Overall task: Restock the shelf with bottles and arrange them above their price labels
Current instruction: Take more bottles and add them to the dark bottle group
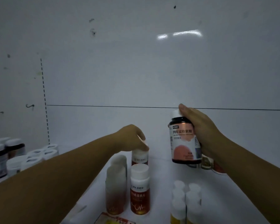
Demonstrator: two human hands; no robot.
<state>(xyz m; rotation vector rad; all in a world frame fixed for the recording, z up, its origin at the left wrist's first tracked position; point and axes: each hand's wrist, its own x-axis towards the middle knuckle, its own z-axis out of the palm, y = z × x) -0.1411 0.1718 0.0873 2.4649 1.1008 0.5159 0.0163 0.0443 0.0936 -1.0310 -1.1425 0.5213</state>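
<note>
– Two hands at work on the shelf (160, 178), then?
– Yes. The right hand (199, 128) holds a dark bottle (183, 139) upright in the air, clear of the shelf, fingers wrapped round its side, one digit lying up against the white cap.
– And the left hand (132, 139)?
– Its fingers curl down over the cap of the rear red-and-white bottle (139, 157), which stands at the back of a short row.
– What else stands there?
– The front red-and-white bottle (140, 189) just before it, yellow bottles (186, 202) with white caps to the right, dark jars (0, 159) far left.
</note>
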